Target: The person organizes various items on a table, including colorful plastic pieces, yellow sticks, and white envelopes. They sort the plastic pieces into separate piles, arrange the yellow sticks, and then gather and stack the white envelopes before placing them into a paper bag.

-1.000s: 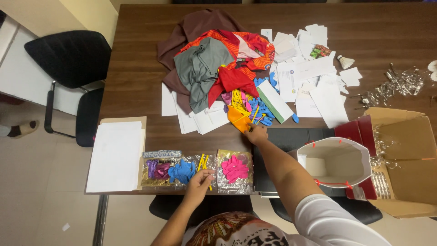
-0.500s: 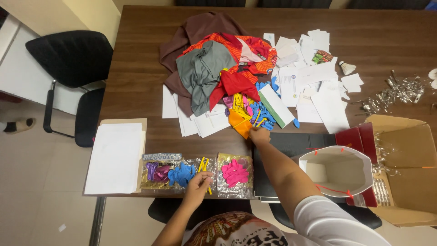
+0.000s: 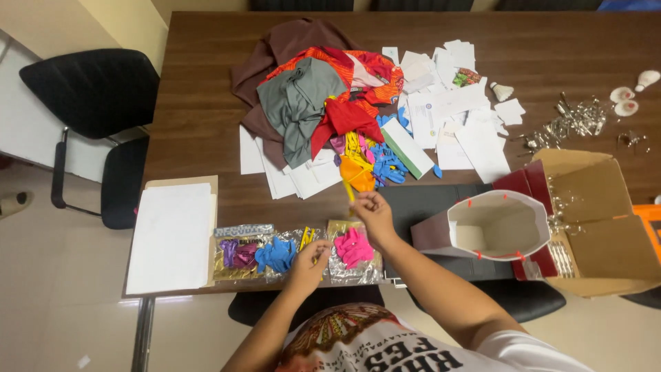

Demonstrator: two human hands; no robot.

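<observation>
At the near left edge of the bench (image 3: 193, 138) a stack of white paper (image 3: 171, 235) lies on a tan folder. Just right of it sits a row of foil trays (image 3: 237, 272) holding sorted balloons: purple ones (image 3: 237, 252), blue ones (image 3: 276, 253), a few yellow ones (image 3: 306, 238) and pink ones (image 3: 354, 247). Your left hand (image 3: 311, 260) rests over the tray with the yellow balloons, fingers curled down onto them; you cannot tell whether it is gripping one. Your right hand (image 3: 372, 211) is just beyond the pink tray, thumb and fingers pinched on a thin yellow balloon (image 3: 349, 191) that stretches up toward the loose heap of mixed balloons (image 3: 372, 162) in the middle of the bench. Behind that heap lies a pile of cloth (image 3: 310, 96) in brown, grey, orange and red, with white paper slips (image 3: 454, 110) scattered to its right. Near right of your hand stands an open white-lined paper bag (image 3: 499, 227), and beside it an open cardboard box (image 3: 606, 234). Far right, small metal clips (image 3: 571, 124) lie spread on the wood.
</observation>
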